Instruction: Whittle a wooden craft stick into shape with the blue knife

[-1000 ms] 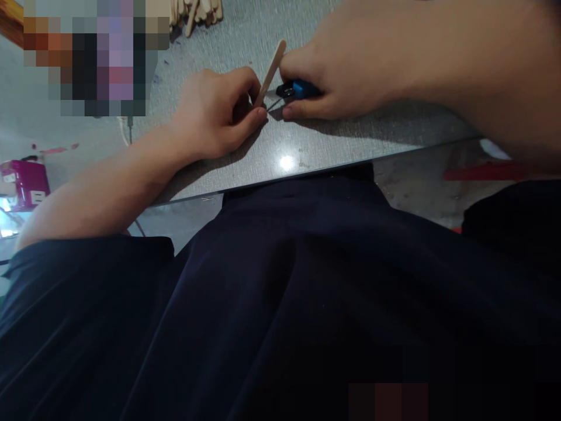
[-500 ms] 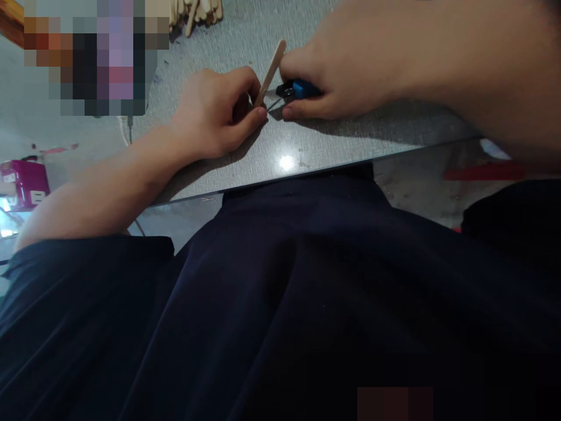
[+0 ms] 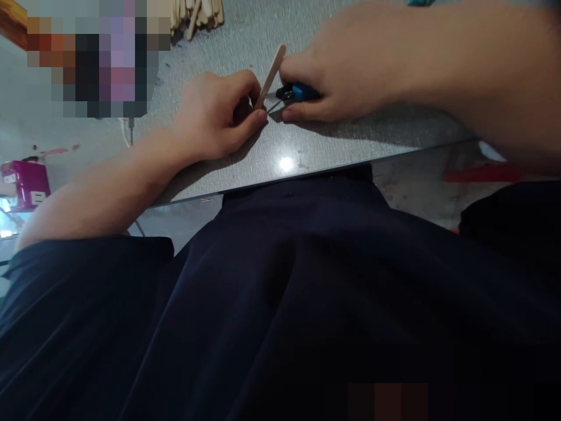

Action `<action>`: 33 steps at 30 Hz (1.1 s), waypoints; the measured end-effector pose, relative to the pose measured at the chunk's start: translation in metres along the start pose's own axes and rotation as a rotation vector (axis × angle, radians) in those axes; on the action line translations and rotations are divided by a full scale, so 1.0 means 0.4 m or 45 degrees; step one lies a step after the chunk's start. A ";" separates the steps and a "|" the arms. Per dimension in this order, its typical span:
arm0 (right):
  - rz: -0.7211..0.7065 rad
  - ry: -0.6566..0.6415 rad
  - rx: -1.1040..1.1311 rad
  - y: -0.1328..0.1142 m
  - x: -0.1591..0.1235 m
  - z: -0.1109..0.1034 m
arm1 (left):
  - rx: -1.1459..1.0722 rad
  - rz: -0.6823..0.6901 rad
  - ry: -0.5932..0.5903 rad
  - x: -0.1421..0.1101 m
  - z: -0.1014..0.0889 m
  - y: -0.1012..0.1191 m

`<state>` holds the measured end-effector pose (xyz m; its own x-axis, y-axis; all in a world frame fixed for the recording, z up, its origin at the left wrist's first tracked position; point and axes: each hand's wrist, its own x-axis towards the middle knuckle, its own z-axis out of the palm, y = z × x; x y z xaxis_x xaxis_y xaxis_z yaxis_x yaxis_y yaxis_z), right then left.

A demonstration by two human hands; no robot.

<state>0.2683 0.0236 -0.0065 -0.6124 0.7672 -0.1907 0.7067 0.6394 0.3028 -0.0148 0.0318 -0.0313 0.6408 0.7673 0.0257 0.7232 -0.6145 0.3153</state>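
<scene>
My left hand (image 3: 223, 111) is closed, pinching the lower end of a wooden craft stick (image 3: 273, 73) between thumb and fingers. The stick slants up and to the right from the tabletop. A blue and black utility knife (image 3: 304, 92) is in the closed grip of my right hand (image 3: 311, 82). Its blade points left and meets or nearly meets the stick just above my left thumb; I cannot tell whether it is cutting into the wood. Part of the knife's handle is hidden under my right palm.
A pile of craft sticks (image 3: 201, 16) lies at the table's far side. The grey table (image 3: 254, 166) has its near edge just in front of my lap. A white cable (image 3: 126, 131) is left of my forearm, and a magenta box (image 3: 28, 182) is farther left.
Both hands keep nearly the same pose, with the knife blade still at the stick. The view has shifted very slightly, and a teal thing now shows at the top right.
</scene>
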 end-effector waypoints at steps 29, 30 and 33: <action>0.042 -0.043 0.128 0.006 0.005 0.005 | 0.015 0.002 0.013 -0.002 0.004 -0.001; 0.038 -0.044 0.138 0.006 0.003 0.004 | 0.015 0.000 0.018 -0.001 0.005 -0.002; 0.027 -0.030 0.169 0.008 0.001 0.006 | 0.008 -0.001 0.020 0.002 0.008 -0.005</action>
<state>0.2711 0.0261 -0.0079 -0.5897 0.7804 -0.2079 0.7608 0.6232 0.1811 -0.0150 0.0329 -0.0349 0.6363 0.7704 0.0403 0.7251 -0.6151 0.3096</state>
